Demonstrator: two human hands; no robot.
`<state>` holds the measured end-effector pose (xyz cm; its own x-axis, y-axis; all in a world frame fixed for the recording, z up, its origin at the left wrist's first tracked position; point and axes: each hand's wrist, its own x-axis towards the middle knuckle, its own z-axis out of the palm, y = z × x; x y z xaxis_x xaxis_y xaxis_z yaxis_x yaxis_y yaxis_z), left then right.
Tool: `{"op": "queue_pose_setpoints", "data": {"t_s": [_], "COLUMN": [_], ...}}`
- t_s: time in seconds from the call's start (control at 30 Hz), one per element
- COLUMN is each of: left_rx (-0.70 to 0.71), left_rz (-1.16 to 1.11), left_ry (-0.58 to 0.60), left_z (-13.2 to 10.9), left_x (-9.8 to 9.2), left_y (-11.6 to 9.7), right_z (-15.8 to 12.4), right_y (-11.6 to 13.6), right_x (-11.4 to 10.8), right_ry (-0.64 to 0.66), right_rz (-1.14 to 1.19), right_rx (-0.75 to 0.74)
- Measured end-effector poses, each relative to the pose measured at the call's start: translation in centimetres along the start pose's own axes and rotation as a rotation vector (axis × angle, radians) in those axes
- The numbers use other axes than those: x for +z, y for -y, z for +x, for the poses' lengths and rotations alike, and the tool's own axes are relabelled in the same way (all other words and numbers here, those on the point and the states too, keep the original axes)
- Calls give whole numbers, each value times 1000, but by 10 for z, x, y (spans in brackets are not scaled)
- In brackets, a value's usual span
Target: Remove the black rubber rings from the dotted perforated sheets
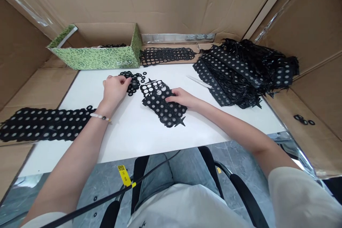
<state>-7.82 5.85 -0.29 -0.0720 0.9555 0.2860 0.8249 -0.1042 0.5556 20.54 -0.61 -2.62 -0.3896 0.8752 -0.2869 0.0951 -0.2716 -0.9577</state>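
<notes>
Head view: a thin black sheet [166, 108] with ragged, spiky edges sits near the middle of a smooth white table [149, 139], its far end an open lattice of round holes, the rest studded with thick rings around pale centres. The right hand [181, 99] grips its right edge, thumb on top, opening narrow. The left hand [116, 87] is curled, thumb and forefinger drawn together beside a loose heap of glossy black rings [133, 82]; whether a ring is pinched there I cannot tell. A long, bumpy dotted strip [45, 124] lies flat at left, a netlike black lattice [168, 55] beside the green-patterned cardboard box [97, 58], and crinkled, layered sheets [240, 67] pile up at right.
</notes>
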Motion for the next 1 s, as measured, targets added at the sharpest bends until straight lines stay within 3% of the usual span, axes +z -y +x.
{"op": "queue_pose_setpoints", "data": {"t_s": [0.07, 0.17, 0.27, 0.33, 0.57, 0.8, 0.9, 1.0], "left_rx": [107, 368, 650, 729, 529, 495, 431, 372], "left_rz": [105, 87, 37, 44, -91, -272, -379, -466], "left_ry": [21, 78, 271, 383, 591, 866, 914, 869], "left_z": [-4, -17, -33, -42, -48, -46, -46, -46], "left_x": [2, 3, -1, 0, 10, 9, 11, 17], "left_y": [-3, -19, -39, -48, -54, -54, -51, -47], "right_z": [0, 1, 3, 3, 5, 9, 8, 7], "right_y": [0, -2, -3, -3, -5, -7, -7, -8], "right_x": [0, 0, 0, 0, -7, -11, -8, -7], "right_ry": [-1, -1, -47, -56, 128, 320, 308, 267], "right_rz": [0, -23, -40, -42, -19, -131, -135, -128], "right_rx": [1, -1, 6, -8, -132, -348, -371, -311]}}
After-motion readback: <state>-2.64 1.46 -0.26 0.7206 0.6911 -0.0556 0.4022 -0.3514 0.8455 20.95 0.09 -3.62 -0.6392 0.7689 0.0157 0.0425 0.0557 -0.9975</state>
